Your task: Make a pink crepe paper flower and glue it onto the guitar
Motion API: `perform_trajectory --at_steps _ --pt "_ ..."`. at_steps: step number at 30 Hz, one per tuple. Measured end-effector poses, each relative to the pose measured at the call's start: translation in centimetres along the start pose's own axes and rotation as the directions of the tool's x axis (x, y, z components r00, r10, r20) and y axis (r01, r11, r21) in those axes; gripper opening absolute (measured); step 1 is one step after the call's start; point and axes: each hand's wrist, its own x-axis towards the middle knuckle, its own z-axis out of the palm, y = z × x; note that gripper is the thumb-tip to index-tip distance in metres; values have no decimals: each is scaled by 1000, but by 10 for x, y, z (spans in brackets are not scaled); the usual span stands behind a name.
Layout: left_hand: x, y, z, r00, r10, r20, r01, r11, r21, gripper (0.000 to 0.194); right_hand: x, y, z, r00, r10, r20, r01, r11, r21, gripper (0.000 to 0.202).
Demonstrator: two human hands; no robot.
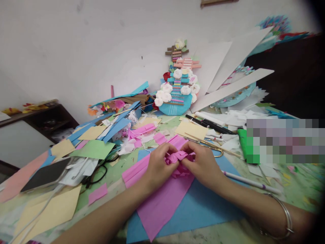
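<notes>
Both hands meet at the middle of the view over a bunched piece of pink crepe paper (181, 166). My left hand (162, 162) pinches its left side between thumb and fingers. From the right, my right hand (201, 162) pinches the same gathered paper, the thumbs almost touching. Beneath them lies a flat pink crepe sheet (165, 206), its pointed end toward me. A folded pink strip (135, 171) reaches out to the left under my left hand. Blue paper (205, 206) is spread below all of this.
Gold-handled scissors (218, 150), black markers (218, 126) and a white stick (254, 183) lie to the right. On the left are a phone (45, 174), a black cord-like loop (100, 174) and paper scraps. A blue paper instrument with white flowers (175, 105) leans on the wall.
</notes>
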Motion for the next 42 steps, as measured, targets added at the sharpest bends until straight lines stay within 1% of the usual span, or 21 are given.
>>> perform_trajectory --at_steps 2,4,7,10,13,15,18,21,23,25,28,30,32,33,35,39,42 --pt "-2 0 1 999 33 -24 -31 998 58 15 0 0 0 1000 -6 -12 5 999 -39 7" --pt "-4 0 3 997 70 -45 -65 991 116 13 -1 1 0 999 -30 -21 28 995 -99 8" --pt "-6 -2 4 989 134 -70 -120 978 170 15 0 3 1 995 -97 -4 95 983 -154 12" --pt "-6 -2 3 982 174 -72 -160 973 167 17 0 5 1 986 -162 47 166 983 -78 14" --pt "-5 -3 2 979 196 -51 -186 970 156 17 0 5 0 984 -171 59 173 984 -43 17" --pt "-6 -4 2 981 189 -45 -179 969 169 17 0 5 1 986 -158 56 162 982 -96 13" --pt "-8 -6 4 982 186 -41 -174 962 209 16 -1 5 4 987 -157 44 163 959 -231 10" --pt "-9 -8 5 970 242 -35 -225 938 263 15 -1 8 6 974 -221 48 224 912 -344 9" --pt "-9 -8 5 963 269 -29 -251 928 275 17 -1 10 6 963 -261 59 265 895 -359 11" --pt "-8 -6 4 973 230 -34 -214 943 255 20 -1 11 4 965 -257 51 259 905 -338 11" --pt "-4 -4 3 996 71 -44 -62 982 180 28 1 12 0 978 -210 18 206 937 -282 8" --pt "-1 -4 2 1000 -17 3 16 994 109 27 2 11 -2 982 -187 13 183 948 -260 7" --pt "1 -5 1 996 -63 57 61 997 48 23 3 12 -2 985 -172 18 171 950 -261 7" --pt "2 -5 1 995 -72 69 71 997 30 22 3 12 -2 985 -169 22 168 948 -269 7" --pt "2 -6 1 995 -78 54 76 997 27 22 3 13 -1 984 -176 24 176 942 -287 12" --pt "0 -4 2 999 -44 5 43 994 97 22 3 14 0 979 -200 36 201 927 -315 26" --pt "-2 -3 2 1000 9 -17 -7 989 149 24 2 12 1 982 -185 47 190 925 -330 23"
